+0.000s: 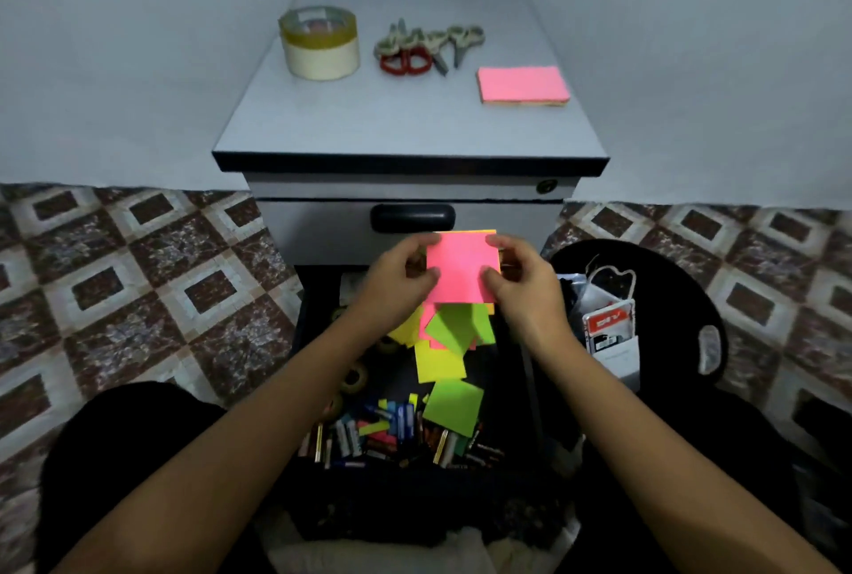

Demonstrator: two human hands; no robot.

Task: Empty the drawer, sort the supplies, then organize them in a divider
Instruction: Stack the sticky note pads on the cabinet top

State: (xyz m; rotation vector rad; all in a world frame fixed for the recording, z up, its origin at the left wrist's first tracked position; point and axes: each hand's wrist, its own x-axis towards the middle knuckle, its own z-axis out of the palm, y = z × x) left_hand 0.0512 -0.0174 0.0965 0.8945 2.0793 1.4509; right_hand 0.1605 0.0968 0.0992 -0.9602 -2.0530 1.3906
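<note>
Above the open drawer [304, 343], my left hand [396, 283] and my right hand [525, 283] together hold a stack of sticky notes with a pink top sheet [461, 269], one hand on each side. Below it, loose green and yellow sticky notes [449, 343] lie scattered in the drawer. Several batteries and markers [396, 435] fill the drawer's near end. Small tape rolls [352, 380] lie along its left side. On the cabinet top [405, 121] sit stacked tape rolls [319, 43], scissors [424, 45] and a pink note pad [523, 85].
A black round stool [682, 278] at the right of the drawer carries plastic packets and a red-labelled pack [608, 324]. A closed drawer with a dark handle [412, 216] is above the open one. Patterned floor tiles lie on both sides. My knees flank the drawer.
</note>
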